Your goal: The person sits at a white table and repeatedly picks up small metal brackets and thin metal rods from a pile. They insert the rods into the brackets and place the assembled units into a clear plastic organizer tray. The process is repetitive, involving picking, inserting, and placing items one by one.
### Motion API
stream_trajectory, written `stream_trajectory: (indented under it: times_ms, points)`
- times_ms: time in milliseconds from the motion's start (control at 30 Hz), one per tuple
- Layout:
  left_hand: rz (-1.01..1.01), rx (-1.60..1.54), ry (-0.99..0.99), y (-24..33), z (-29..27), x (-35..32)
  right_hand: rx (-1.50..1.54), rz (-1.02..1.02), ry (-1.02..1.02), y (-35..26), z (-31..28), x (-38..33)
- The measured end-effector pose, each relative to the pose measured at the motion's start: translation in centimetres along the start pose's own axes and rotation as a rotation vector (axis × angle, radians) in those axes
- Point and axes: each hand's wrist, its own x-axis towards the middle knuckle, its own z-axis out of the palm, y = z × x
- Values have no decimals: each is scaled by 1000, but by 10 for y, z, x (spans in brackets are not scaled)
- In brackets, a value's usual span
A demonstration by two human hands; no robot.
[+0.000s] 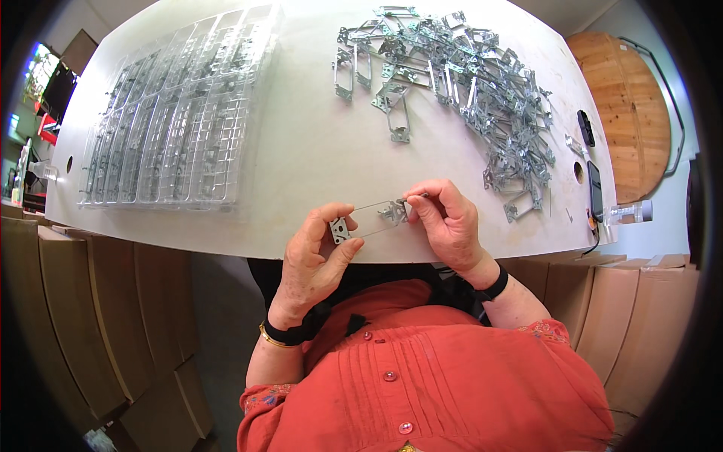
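Note:
Near the table's front edge I hold one metal bracket frame (pixel 371 231) between both hands. It has a punched end plate on the left, two thin parallel rods, and a clip-like fitting at the right end. My left hand (pixel 315 245) pinches the left end plate between thumb and fingers. My right hand (pixel 450 228) is closed at the other end, thumb and forefinger pressed together there; the fingertips hide part of that end. Beyond my right hand lies a large heap of similar metal bracket frames (pixel 482 83), tangled together.
Clear plastic compartment trays (pixel 245 143), filled with metal parts, lie at the left of the white table (pixel 301 135). At the right edge are a phone (pixel 595 188), a small black object (pixel 585 128) and a plastic bottle (pixel 633 212). Cardboard boxes (pixel 105 309) stand on both sides below.

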Motion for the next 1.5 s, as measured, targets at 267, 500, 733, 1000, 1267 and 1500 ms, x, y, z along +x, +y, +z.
stream_trajectory:
  times_ms: [267,500,733,1000,1267,1500]
  points:
    - [-20,-22,-1,1,1,-1,13,-18,6,0,1,-1]
    - [-21,-8,0,1,1,-1,-5,-21,3,-1,1,0]
    - [-26,-4,0,1,1,-2,-57,-69,-5,-3,0,0]
    - [-15,-54,13,-1,3,-2,-63,-162,-11,-4,1,0]
    - [-41,-89,31,3,4,-2,-33,-198,-2,-1,2,-2]
    - [-54,-61,28,2,3,-4,-9,-166,24,2,1,-6]
